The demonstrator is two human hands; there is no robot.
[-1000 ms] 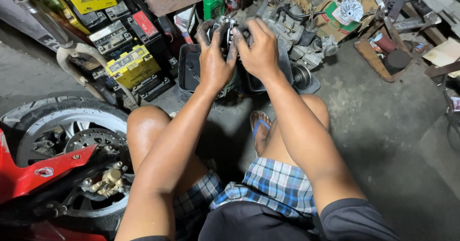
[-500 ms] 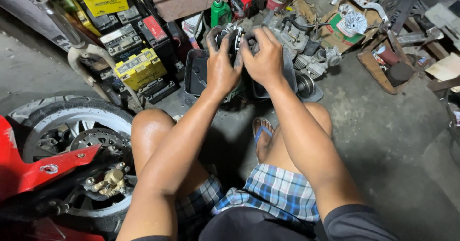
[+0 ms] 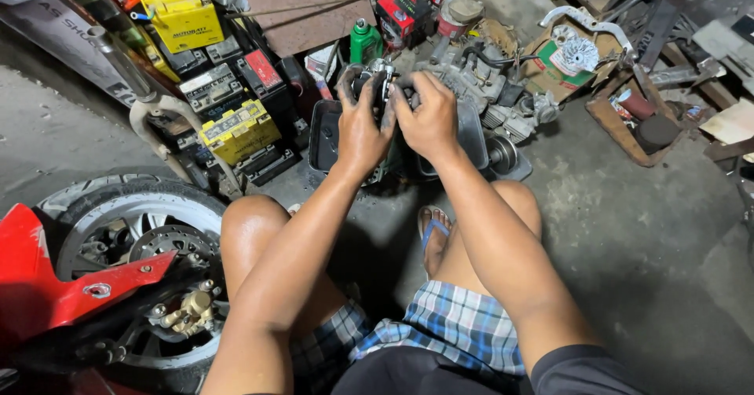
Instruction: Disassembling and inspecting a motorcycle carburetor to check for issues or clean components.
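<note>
Unmoved, both hands (image 3: 397,120) grip carburetor (image 3: 382,81).

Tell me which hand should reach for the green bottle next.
Left, probably. The green bottle stands just beyond the left hand, slightly to its side. The right hand would have to cross over the metal part both hands grip.
</note>
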